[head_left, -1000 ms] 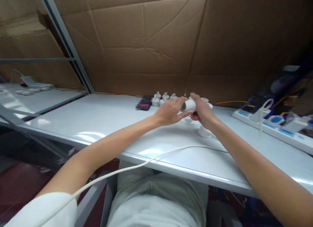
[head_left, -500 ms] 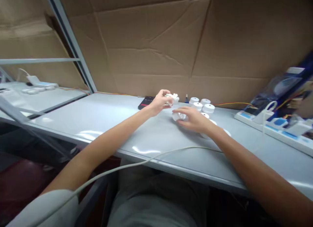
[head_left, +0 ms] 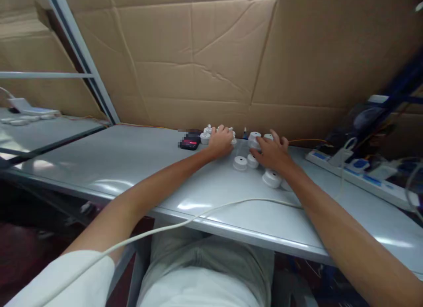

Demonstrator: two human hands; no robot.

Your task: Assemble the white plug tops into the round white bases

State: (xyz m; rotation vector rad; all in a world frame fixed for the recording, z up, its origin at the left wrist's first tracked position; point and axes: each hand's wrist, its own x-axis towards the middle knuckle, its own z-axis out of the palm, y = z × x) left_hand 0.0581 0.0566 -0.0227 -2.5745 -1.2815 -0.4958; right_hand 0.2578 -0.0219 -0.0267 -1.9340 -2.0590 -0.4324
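Note:
Near the back edge of the grey table, my left hand (head_left: 222, 142) rests over a group of small white parts, fingers bent round them; which part it touches is hidden. One white part (head_left: 205, 138) shows at its left. My right hand (head_left: 272, 152) is over a group of round white caps, its fingers apart, with thumb and forefinger around a white cap (head_left: 254, 138) at the back. In front of it are another white cap (head_left: 240, 163) and a larger one (head_left: 272, 178) by the wrist.
A black phone-like device (head_left: 190, 142) lies left of my left hand. A white power strip (head_left: 360, 177) with plugs runs along the right. A pale cable (head_left: 211, 210) crosses the front of the table (head_left: 99, 157). Cardboard (head_left: 198, 56) stands behind; a metal frame (head_left: 89, 69) rises at left.
My left hand has moved down onto the white parts at the back. My right hand has shifted right and back, away from the cap it was on. The view has tilted slightly.

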